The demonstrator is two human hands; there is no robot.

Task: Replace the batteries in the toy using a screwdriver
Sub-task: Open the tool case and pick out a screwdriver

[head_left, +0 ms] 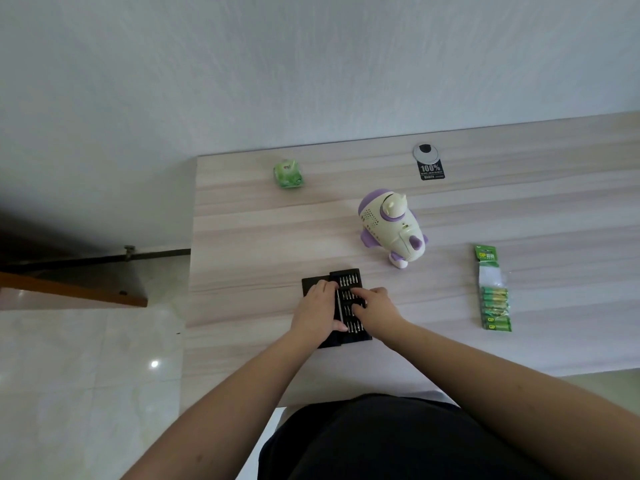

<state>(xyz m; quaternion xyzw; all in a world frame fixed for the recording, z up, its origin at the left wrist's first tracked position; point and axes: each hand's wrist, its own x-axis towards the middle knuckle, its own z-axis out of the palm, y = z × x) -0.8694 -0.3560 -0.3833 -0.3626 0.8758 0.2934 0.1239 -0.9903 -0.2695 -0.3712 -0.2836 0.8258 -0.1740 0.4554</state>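
A black screwdriver-bit case (349,282) lies open on the pale wooden table (249,237), its rows of metal bits showing. My left hand (317,311) rests on the case's left part, fingers flat, beside a thin silver screwdriver shaft (339,306). My right hand (375,308) lies over the bit rows with its fingertips touching the bits. The cream and purple toy (391,225) lies on its side farther back to the right. A green pack of batteries (493,294) lies at the right.
A green wrapped packet (287,173) sits near the table's far edge. A round cable grommet (425,151) and a black label (432,170) are at the back. The table's left edge drops to a tiled floor (86,358).
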